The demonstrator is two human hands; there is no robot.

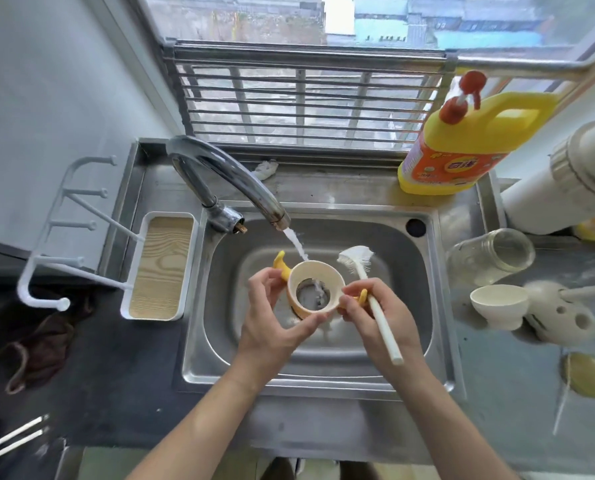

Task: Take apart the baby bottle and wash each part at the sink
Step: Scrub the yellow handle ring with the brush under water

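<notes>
Collar ring (323, 271) of the baby bottle, cream with a yellow handle (282, 266) on its far left side, is held between both hands over the middle of the sink (410, 271), tilted so its open centre faces up and the drain shows through it. The left hand (271, 320) comes in from the near left, its thumb and fingers curled and pinching the ring's near-left rim. The right hand (382, 313) is on the ring's right side, its fingertips closed on the rim where a second yellow piece shows. It also grips the white brush (387, 336), whose handle lies across the fingers and whose bristled head sticks up just beyond the ring. Water (297, 244) runs from the tap (226, 171) onto the ring's far rim. On the counter to the right, well apart from the hands, the glass bottle body (490, 254) lies on its side. A cream cap (498, 303) stands near it, next to a pale, blurred piece with holes (562, 320), possibly another bottle part. A yellow detergent jug (462, 143) stands behind the sink.
</notes>
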